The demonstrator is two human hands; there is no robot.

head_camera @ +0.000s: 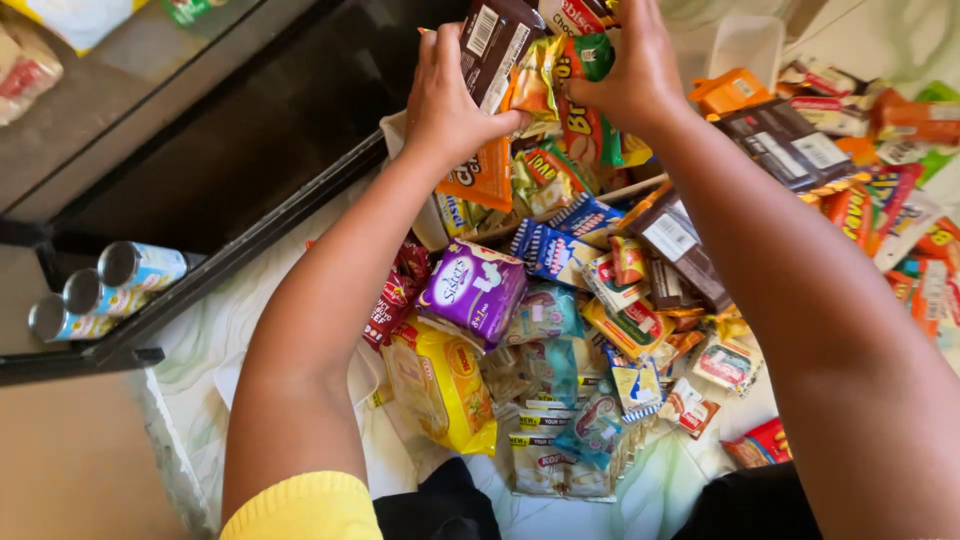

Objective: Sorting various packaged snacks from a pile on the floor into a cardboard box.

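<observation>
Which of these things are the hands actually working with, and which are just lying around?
In hand:
left hand and right hand gripping a bunch of snack packets

Lying about:
purple packet
yellow bag
three tins on the dark shelf
orange packets

A dark brown rectangular snack packet (490,45) with a white label patch sits far in the scene, beside an orange crinkled foil packet (483,178) and a yellow-and-green foil wrapper (575,95). Nearer lies a purple soft plastic pack (472,290) with white lettering, and below it a bright yellow plastic bag (445,385). To the left, three silvery cylindrical cans (100,290) carry pale blue and yellow bands, possibly printed labels. The marble-patterned white floor (200,350) shows faint green veins. A yellow knitted sleeve cuff (300,510) shows nearest.
</observation>
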